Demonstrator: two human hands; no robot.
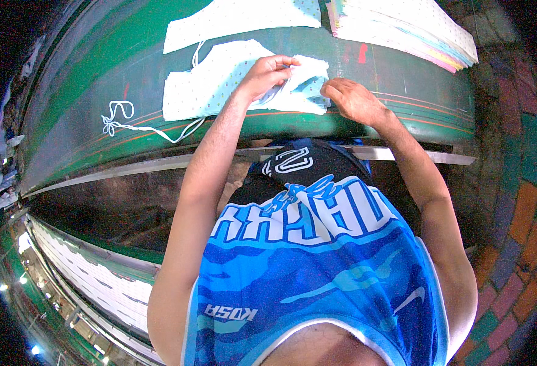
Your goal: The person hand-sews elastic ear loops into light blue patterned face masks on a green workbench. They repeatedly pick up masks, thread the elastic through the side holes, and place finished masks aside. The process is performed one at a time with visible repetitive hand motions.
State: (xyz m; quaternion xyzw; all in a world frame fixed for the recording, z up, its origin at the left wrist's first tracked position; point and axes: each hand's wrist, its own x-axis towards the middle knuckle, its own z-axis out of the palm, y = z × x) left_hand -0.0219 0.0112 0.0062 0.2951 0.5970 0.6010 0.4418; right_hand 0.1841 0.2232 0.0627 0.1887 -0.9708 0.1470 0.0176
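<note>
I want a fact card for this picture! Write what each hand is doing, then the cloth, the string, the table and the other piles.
Left hand: on the cloth, by its folded part
Right hand: fingers bent, at the cloth's right end; touching or not is hard to tell
Cloth: pale blue, small printed marks, right end folded up
String: thin, pale, loosely looped, left of the cloth
Table: green
Other piles: white pile beyond the cloth; many-coloured-edged pile farther right

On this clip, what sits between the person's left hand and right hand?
In the head view, the creased end of the pale blue cloth lies between the left hand and the right hand.
</note>
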